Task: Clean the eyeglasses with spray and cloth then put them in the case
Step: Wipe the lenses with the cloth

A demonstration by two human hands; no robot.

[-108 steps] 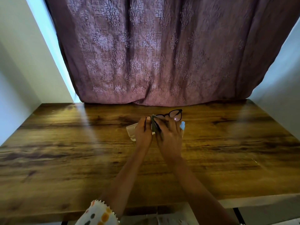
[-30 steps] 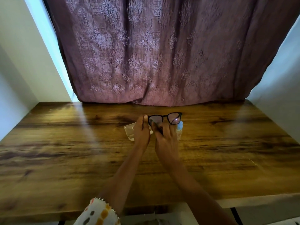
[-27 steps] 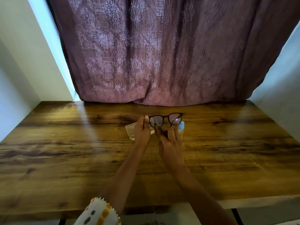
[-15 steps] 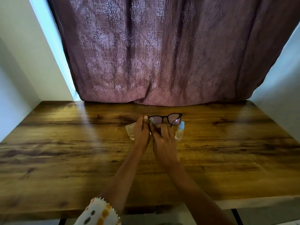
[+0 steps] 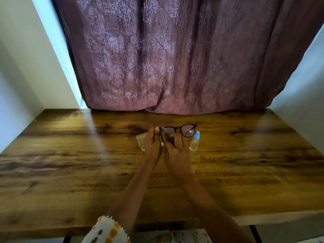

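Black-framed eyeglasses are held up above the middle of the wooden table. My left hand pinches the frame at its left end. My right hand holds a dark cloth against the left lens; most of the cloth is hidden by my fingers. A pale open case lies on the table behind my left hand, partly covered by it. A small clear spray bottle with a light blue cap stands just right of my right hand.
A mauve patterned curtain hangs down to the table's far edge. Pale walls close in on the left and right. The table's near edge runs just above my sleeve.
The cloth, which covered the left lens 3.6 s ago, is now bunched lower under my right fingers. The glasses stay held in the same place, and the spray bottle shows more fully.
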